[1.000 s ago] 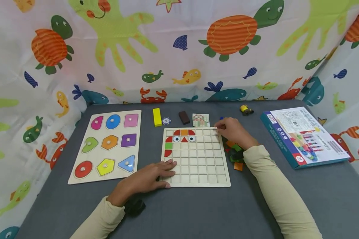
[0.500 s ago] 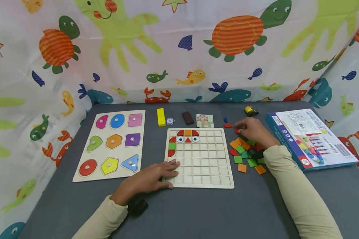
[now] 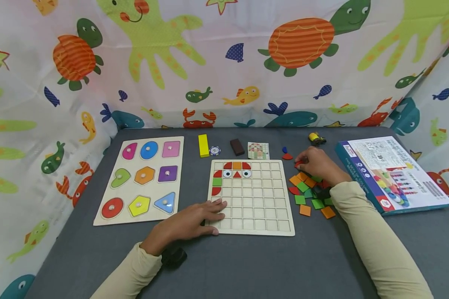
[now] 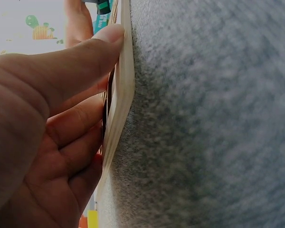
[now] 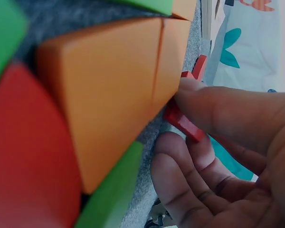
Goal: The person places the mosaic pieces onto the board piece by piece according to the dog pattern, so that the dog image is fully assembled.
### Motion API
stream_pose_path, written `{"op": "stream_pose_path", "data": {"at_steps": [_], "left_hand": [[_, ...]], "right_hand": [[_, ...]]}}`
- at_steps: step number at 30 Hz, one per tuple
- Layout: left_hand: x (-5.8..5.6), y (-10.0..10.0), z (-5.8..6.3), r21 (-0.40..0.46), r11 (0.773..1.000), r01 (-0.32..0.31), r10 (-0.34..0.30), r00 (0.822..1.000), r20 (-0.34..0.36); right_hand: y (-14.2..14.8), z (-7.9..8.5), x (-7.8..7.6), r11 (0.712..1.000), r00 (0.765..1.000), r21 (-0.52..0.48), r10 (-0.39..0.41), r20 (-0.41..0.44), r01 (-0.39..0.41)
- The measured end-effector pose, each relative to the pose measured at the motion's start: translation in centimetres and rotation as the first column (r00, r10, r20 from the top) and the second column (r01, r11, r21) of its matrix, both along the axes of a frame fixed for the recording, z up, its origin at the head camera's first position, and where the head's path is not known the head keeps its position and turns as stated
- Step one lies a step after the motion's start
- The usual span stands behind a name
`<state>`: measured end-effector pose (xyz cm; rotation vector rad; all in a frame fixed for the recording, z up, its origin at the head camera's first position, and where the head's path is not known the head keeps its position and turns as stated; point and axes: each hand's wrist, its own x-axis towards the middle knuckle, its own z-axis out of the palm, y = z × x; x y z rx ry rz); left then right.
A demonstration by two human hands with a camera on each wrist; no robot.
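Observation:
A wooden grid board (image 3: 252, 207) lies mid-table. Along its upper left are red, orange and green pieces and two eye tiles (image 3: 227, 173). My left hand (image 3: 194, 220) rests on the board's lower left corner, fingers spread over the cells; the left wrist view has the thumb (image 4: 109, 35) against the board's edge. Right of the board, my right hand (image 3: 318, 164) pinches a small red piece (image 5: 183, 124) between thumb and fingertips, just above a pile of loose pieces. Orange squares (image 3: 304, 210), green squares (image 3: 300, 199) and red curved pieces (image 3: 294, 190) make up that pile, partly hidden by the wrist.
At left lies a knobbed shape puzzle (image 3: 137, 220). Behind the grid stand a yellow block (image 3: 203, 145), a poker chip (image 3: 215, 150), a dark brown block (image 3: 237, 147) and a pattern card (image 3: 258, 150). A boxed toy set (image 3: 393, 174) and a small yellow-black toy (image 3: 316, 138) are at right.
My right hand has moved right, from the board's upper right corner to the loose pieces, and pinches a red piece there. My left hand stays on the board.

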<state>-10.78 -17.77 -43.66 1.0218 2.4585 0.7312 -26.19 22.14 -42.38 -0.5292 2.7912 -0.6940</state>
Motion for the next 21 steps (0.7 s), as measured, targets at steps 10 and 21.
{"op": "stream_pose_path", "data": {"at_steps": [10, 21], "left_hand": [[0.0, 0.0, 0.1, 0.011, 1.0, 0.008, -0.008, 1.0, -0.003], [0.0, -0.1, 0.0, 0.008, 1.0, 0.007, -0.007, 1.0, -0.004]], "right_hand": [[-0.6, 0.9, 0.4, 1.0, 1.0, -0.026, 0.003, 0.012, -0.003], [-4.9, 1.5, 1.3, 0.989, 0.998, -0.142, 0.039, 0.053, -0.031]]}}
